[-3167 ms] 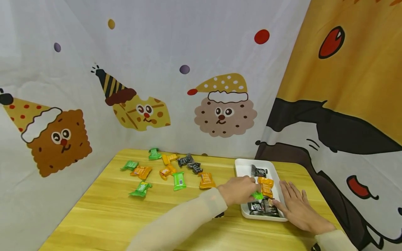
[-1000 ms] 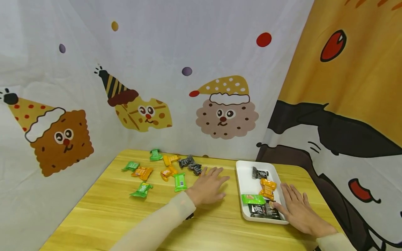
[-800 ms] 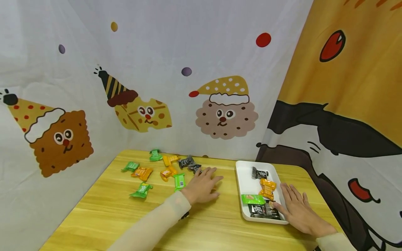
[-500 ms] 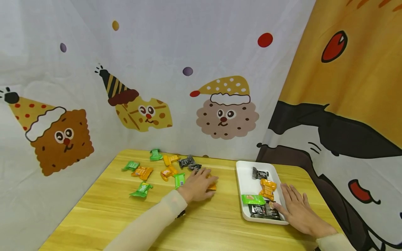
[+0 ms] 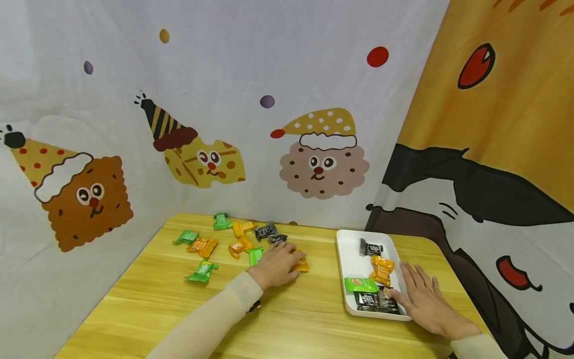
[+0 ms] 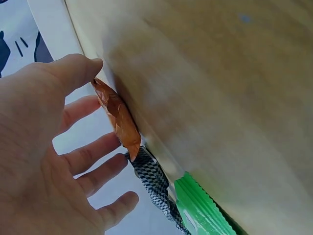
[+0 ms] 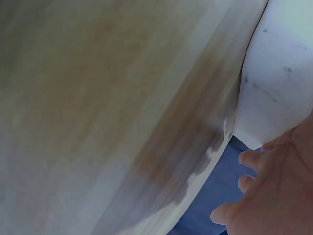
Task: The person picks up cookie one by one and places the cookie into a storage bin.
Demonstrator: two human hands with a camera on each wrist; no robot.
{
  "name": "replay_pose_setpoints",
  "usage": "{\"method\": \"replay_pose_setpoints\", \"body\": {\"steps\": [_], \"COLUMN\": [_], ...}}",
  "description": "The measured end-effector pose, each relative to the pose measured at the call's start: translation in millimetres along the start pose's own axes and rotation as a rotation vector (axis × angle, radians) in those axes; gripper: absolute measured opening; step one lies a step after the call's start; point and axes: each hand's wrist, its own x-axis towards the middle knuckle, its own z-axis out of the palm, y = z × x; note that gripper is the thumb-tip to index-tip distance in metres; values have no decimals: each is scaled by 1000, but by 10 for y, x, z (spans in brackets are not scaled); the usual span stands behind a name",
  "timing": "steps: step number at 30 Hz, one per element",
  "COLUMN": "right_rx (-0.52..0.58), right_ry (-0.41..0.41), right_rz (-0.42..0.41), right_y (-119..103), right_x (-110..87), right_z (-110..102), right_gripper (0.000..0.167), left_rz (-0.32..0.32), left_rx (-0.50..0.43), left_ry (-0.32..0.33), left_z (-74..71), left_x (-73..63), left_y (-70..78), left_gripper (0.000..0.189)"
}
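My left hand (image 5: 275, 264) reaches over an orange snack packet (image 5: 301, 264) lying on the table. In the left wrist view the thumb tip and index finger are right at one end of that orange packet (image 6: 117, 117), fingers spread and only lightly bent. A black packet (image 5: 277, 238) and a green packet (image 5: 255, 255) lie beside this hand, the green one partly covered by it. My right hand (image 5: 426, 301) lies flat with straight fingers along the right rim of a white tray (image 5: 347, 249), its thumb over the rim.
Inside the tray are a black packet (image 5: 371, 248), an orange packet (image 5: 382, 270), a green packet (image 5: 361, 285) and black packets (image 5: 375, 301) at the near end. More green, orange and black packets lie at the table's back left. A printed cloth (image 5: 251, 60) hangs behind the table (image 5: 148, 299).
My left hand has left a green packet in the tray and moved left, now over the orange packet on the table. The right hand stays at the tray's rim.
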Motion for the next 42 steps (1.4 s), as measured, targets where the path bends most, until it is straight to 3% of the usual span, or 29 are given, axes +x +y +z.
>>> {"method": "replay_pose_setpoints", "body": {"steps": [9,24,42], "right_rx": [0,-5,18], "right_ry": [23,36,22], "right_rz": [12,19,28], "right_y": [-7,-10,-13], "right_x": [-25,-33,-24], "right_z": [-3,1,4], "right_gripper": [97,96,98], "left_rz": [33,56,30], "left_rx": [13,-78,-187], "left_ry": [36,59,1], "left_z": [2,-10,-61], "left_x": [-29,-80,-22], "left_y": [-3,-39,-50], "left_gripper": [45,42,48]}}
